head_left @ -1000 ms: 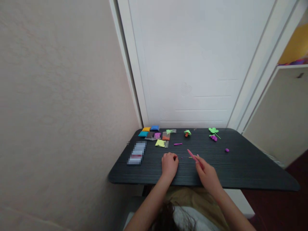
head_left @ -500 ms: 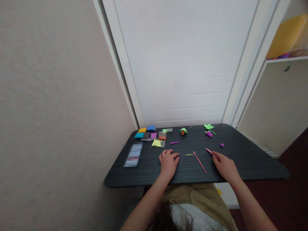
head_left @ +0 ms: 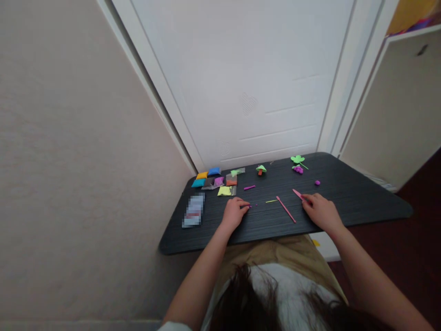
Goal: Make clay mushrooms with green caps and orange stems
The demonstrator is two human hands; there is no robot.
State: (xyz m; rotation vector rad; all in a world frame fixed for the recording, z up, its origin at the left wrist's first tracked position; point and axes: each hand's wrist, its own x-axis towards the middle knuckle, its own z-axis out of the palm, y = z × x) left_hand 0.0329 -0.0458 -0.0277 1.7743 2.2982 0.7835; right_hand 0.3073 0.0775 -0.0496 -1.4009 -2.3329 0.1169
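In my right hand (head_left: 322, 211) is a pink plastic clay knife (head_left: 296, 193), its blade pointing away and to the left just over the dark table. The thumb and forefinger of my left hand (head_left: 235, 214) come together at a tiny purple clay bit (head_left: 250, 206). Another purple crumb (head_left: 256, 205) lies just beyond the fingertips. Between my hands rest a thin yellow strip (head_left: 271, 201) and a long pink modelling tool (head_left: 285, 209). A purple clay roll (head_left: 249, 187) lies farther back, and a purple clay ball (head_left: 317, 183) sits beyond my right hand.
Bags of coloured clay (head_left: 208, 179) cluster at the back left, behind a blurred pale packet (head_left: 194, 210). A green-capped clay mushroom (head_left: 261, 170) stands at the back. Purple clay grapes (head_left: 297, 169) and a green clay flower (head_left: 297, 159) lie at back right. A wall borders the left.
The view has tilted and shifted. The fingers of my left hand have drawn together, and purple bits now show at their tips. My right hand still holds the knife.
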